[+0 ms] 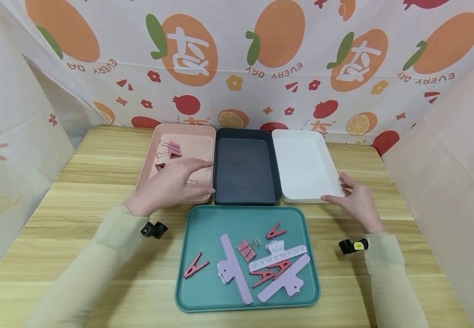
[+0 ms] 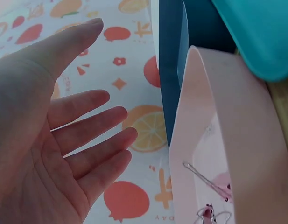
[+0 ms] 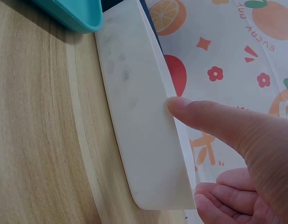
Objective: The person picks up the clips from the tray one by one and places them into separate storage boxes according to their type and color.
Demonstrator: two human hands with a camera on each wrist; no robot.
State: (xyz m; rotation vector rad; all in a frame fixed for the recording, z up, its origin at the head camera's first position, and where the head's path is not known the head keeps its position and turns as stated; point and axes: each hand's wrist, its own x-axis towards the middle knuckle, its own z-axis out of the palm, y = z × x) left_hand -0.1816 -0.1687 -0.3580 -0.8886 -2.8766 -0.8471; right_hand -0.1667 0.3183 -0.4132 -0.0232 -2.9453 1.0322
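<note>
My left hand (image 1: 167,183) hovers over the pink tray (image 1: 201,131), fingers and thumb spread with nothing between them. Inside that tray lie several pink binder clips (image 1: 175,150), some partly hidden by the hand. At the front right corner of the white tray (image 1: 304,159), my right hand (image 1: 359,203) rests its thumb on the front rim, while its loosely bent fingers lie along the right side. In the right wrist view the thumb's tip touches the rim of the white tray (image 3: 139,116). Between both hands stands a dark tray (image 1: 246,166) with nothing in it.
Closer to me, a teal tray (image 1: 212,218) holds pink clothespins (image 1: 195,265), a pink binder clip (image 1: 247,250) and lilac long-bar clips (image 1: 235,269), some overlapping. A fruit-print cloth (image 1: 237,59) hangs behind the trays. All the trays stand on a wooden table (image 1: 146,282).
</note>
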